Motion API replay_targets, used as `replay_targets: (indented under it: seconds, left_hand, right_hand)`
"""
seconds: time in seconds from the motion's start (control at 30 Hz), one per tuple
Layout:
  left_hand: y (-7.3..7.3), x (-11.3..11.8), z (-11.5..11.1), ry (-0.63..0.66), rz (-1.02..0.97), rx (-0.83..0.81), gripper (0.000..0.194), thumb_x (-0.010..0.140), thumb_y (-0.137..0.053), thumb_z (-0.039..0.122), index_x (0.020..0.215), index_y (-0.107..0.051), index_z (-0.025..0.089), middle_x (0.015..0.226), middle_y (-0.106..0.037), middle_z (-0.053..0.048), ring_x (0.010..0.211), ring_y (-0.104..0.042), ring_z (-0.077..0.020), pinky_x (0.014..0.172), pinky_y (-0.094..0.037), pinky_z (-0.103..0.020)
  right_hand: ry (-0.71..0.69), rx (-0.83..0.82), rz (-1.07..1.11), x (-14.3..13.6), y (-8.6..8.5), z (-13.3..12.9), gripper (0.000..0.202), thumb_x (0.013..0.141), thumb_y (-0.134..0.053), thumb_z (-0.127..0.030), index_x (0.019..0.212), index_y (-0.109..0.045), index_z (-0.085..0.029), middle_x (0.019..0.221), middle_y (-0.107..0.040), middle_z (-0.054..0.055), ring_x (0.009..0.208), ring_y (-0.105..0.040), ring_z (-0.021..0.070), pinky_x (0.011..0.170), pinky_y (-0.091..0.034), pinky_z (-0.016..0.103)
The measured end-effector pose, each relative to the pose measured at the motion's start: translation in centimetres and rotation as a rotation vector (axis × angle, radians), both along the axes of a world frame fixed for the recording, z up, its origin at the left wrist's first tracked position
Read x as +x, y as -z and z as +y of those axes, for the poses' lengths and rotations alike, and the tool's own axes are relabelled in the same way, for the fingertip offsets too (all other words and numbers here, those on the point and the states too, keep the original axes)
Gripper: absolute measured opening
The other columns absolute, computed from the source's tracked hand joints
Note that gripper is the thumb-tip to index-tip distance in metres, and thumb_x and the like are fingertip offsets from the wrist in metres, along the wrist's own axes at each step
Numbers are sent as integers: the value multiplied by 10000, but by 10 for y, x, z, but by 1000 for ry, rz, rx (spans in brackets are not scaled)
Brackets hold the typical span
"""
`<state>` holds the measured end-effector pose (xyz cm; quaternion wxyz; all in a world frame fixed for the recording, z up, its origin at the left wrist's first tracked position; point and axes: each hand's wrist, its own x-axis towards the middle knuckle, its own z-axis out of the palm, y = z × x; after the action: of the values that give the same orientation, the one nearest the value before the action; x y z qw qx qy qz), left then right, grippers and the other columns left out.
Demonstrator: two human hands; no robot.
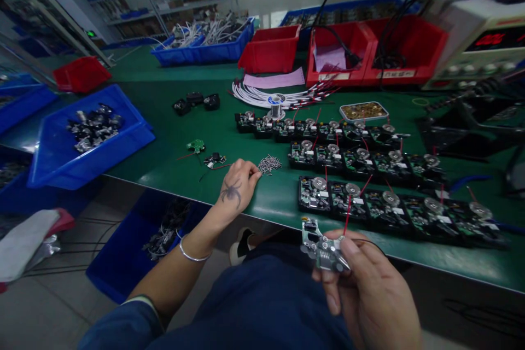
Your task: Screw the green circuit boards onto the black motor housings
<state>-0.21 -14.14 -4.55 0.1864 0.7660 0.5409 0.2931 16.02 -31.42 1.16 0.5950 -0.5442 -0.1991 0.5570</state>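
Observation:
My right hand grips a small circuit board with a red wire rising from it, held just off the table's front edge. On the table, my left hand has its fingertips pinched together at the edge of a pile of small metal pins; what they hold, if anything, is too small to see. Left of that hand lie a green circuit board and a dark board with wires. To the right, rows of black housings carry boards with round metal discs and red wires.
A blue bin of dark metallic parts stands at left. Behind the rows are a solder spool, white wires, a shallow tin and red bins. A power supply stands at back right. Below the table sits another blue bin.

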Motion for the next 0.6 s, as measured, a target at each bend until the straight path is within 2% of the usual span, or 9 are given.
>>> replay_targets:
  seconds: [0.1, 0.17, 0.23, 0.3, 0.4, 0.5, 0.6]
  left_hand:
    - [-1, 1, -7, 16, -11, 9, 80, 853, -561, 138, 778, -547, 161, 821, -525, -40, 826, -508, -189, 830, -439, -348]
    - [-10, 1, -17, 55, -43, 22, 76, 887, -526, 155, 812, -529, 160, 849, -533, -41, 827, -515, -173, 816, -444, -327]
    - [-24, 1, -34, 181, -177, 37, 54, 928, -486, 182, 885, -511, 164, 892, -550, -38, 844, -530, -149, 810, -448, -296]
    - [-41, 2, -55, 402, -378, 11, 27, 951, -466, 187, 953, -490, 174, 924, -576, -34, 870, -550, -129, 816, -451, -273]
    - [-59, 4, -80, 706, -570, -164, 23, 964, -457, 174, 976, -475, 182, 936, -625, -39, 898, -586, -122, 815, -462, -268]
    - [-66, 5, -92, 821, -684, -344, 39, 979, -425, 190, 954, -455, 183, 904, -654, -55, 896, -605, -138, 802, -477, -293]
    - [-66, 5, -93, 880, -669, -333, 63, 981, -422, 198, 935, -465, 187, 848, -667, -51, 855, -607, -143, 822, -478, -324]
  right_hand:
    - [-4, -5, -15, 0, 1, 0, 264, 836, -622, -411, 885, -616, -152, 528, -629, 22, 320, -466, 74, 361, -377, 169]
    - [-5, -9, -36, 0, 2, -1, 272, 847, -612, -421, 895, -614, -153, 531, -630, 20, 322, -467, 71, 375, -389, 168]
    - [6, -11, -66, 0, 2, -1, 276, 853, -608, -426, 895, -612, -154, 524, -625, 15, 324, -469, 68, 388, -396, 166]
    - [23, -14, -94, -2, 1, -3, 269, 853, -613, -422, 896, -611, -156, 524, -623, 9, 327, -471, 67, 388, -393, 163]
    - [48, -7, -144, -4, -2, -4, 261, 848, -623, -417, 903, -614, -162, 535, -623, -1, 336, -489, 76, 376, -389, 165]
    - [50, -6, -188, -5, -1, -5, 256, 847, -630, -416, 891, -619, -164, 533, -615, -10, 346, -508, 81, 374, -394, 164]
    - [4, -10, -156, -5, 3, -5, 266, 844, -629, -429, 885, -614, -166, 521, -602, -16, 339, -501, 85, 361, -394, 169]
